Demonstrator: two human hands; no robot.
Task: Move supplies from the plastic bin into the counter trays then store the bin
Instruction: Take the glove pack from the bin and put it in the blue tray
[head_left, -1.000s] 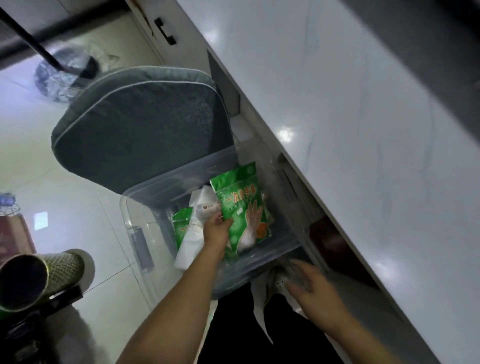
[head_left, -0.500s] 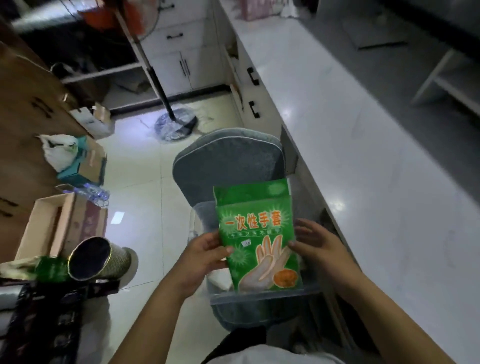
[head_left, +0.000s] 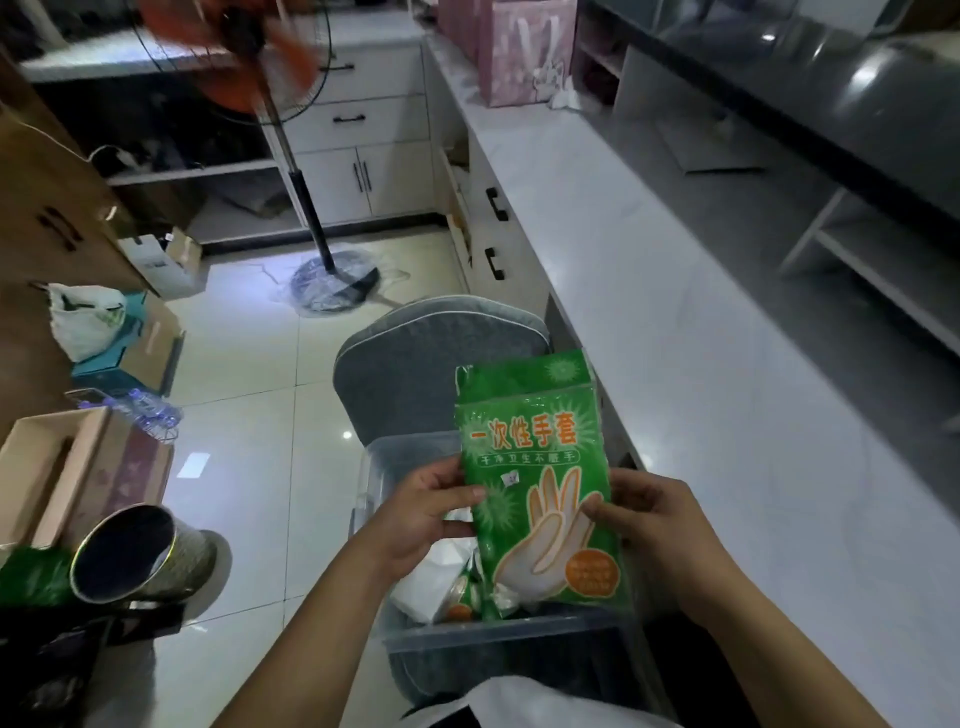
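Observation:
A green pack of disposable gloves is held upright above the clear plastic bin. My left hand pinches its left edge and my right hand grips its right edge. The bin sits on a grey cushioned chair beside the counter. Inside it lie a white packet and more green packs, partly hidden by the held pack. No counter trays can be made out.
The long white counter runs along the right, with a pink gift bag at its far end. A standing fan is on the tiled floor ahead. Cardboard boxes, a metal can and a white plastic bag crowd the left.
My left hand lifted the green glove pack out of the bin, and my right hand came up from below to take its right edge. The view tilted up toward the room.

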